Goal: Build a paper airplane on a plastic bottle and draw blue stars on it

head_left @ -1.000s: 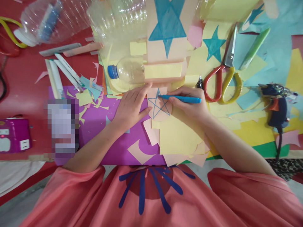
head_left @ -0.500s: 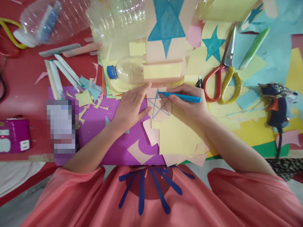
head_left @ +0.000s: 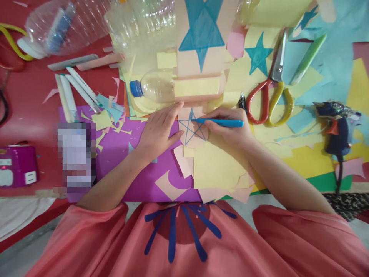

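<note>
My right hand (head_left: 230, 129) is closed round a blue pen (head_left: 221, 123), whose tip rests on a small peach paper piece (head_left: 192, 132) bearing a blue outlined star. My left hand (head_left: 160, 129) lies flat with its fingers spread, pressing the left edge of that peach piece against the purple sheet (head_left: 135, 161). Yellow paper (head_left: 215, 167) lies under my right wrist.
Red and yellow scissors (head_left: 271, 90) lie to the right, a dark glue gun (head_left: 337, 130) farther right. A small clear bottle with a blue cap (head_left: 152, 86), larger plastic bottles (head_left: 63, 27), several white markers (head_left: 75, 92), cut blue stars (head_left: 201, 32) and coloured paper scraps cover the red table (head_left: 25, 96).
The pen has shifted slightly, its tip moving over the star's upper part and the barrel lying flatter. My left hand has stayed put.
</note>
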Demonstrator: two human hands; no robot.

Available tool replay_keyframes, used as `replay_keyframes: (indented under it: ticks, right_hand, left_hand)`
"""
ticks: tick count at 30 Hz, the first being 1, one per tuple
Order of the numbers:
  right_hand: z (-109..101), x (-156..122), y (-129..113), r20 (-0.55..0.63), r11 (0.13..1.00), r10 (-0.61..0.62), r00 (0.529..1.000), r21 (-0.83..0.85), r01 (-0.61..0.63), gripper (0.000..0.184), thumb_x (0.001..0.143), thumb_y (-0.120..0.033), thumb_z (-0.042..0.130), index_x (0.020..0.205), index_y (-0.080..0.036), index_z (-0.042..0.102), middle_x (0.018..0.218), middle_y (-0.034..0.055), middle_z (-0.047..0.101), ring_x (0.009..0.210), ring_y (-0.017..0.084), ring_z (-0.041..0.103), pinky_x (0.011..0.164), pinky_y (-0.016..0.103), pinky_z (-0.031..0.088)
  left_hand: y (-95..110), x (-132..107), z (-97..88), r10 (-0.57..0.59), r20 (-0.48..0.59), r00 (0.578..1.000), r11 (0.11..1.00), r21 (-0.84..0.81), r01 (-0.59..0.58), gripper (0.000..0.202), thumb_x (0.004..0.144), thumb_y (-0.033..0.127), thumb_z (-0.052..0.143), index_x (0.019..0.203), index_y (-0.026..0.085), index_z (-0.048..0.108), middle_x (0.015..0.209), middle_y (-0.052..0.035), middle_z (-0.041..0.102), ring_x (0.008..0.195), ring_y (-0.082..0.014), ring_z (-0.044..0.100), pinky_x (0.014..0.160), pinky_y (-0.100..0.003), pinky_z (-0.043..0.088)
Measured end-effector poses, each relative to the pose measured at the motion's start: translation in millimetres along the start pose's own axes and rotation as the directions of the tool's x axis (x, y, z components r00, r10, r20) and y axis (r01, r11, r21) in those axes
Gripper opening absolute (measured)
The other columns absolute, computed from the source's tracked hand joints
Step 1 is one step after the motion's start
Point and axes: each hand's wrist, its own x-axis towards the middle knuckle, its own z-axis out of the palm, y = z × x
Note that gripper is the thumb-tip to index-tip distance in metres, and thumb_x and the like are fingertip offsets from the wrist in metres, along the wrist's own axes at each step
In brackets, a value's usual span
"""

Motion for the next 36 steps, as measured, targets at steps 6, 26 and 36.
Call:
replay_keyframes:
  ticks: [6, 26, 36]
  right_hand:
    - [2.5, 0.6, 1.2, -0.105, 0.998, -0.030, 0.994, 0.054, 0.036, 0.009, 0.077, -0.030, 0.075, 0.080, -0.021, 0.073, 0.080, 0.0021, 0.076, 0.073, 0.017, 0.072, 0.066, 0.029, 0.060]
    - [1.3, 1.7, 4.2, -0.093, 1.000, 0.013, 0.996, 0.029, -0.011, 0.017, 0.075, -0.037, 0.077, 0.079, -0.021, 0.073, 0.078, 0.0018, 0.076, 0.071, 0.017, 0.071, 0.065, 0.029, 0.059]
    - [-0.7, 0.7, 2.3, -0.036, 1.000, -0.013, 0.999, 0.005, 0.013, 0.009, 0.076, -0.030, 0.074, 0.076, -0.022, 0.074, 0.077, 0.0028, 0.076, 0.069, 0.018, 0.071, 0.065, 0.031, 0.058]
  left_hand:
    - [0.7, -0.5, 0.1, 0.001, 0.014, 1.000, 0.999, 0.032, -0.001, 0.065, 0.094, 0.034, 0.055, 0.151, 0.021, 0.028, 0.150, -0.0136, 0.049, 0.136, -0.0268, 0.050, 0.110, -0.043, 0.042]
    - [2.5, 1.4, -1.7, -0.016, 0.025, 1.000, 1.000, 0.009, 0.016, 0.064, 0.092, 0.030, 0.057, 0.150, 0.021, 0.031, 0.149, -0.0122, 0.050, 0.136, -0.0276, 0.050, 0.110, -0.044, 0.043]
    - [-1.6, -1.0, 1.8, 0.010, -0.002, 1.000, 0.999, 0.038, -0.010, 0.063, 0.097, 0.042, 0.052, 0.151, 0.021, 0.028, 0.149, -0.0142, 0.050, 0.135, -0.0271, 0.051, 0.109, -0.043, 0.043]
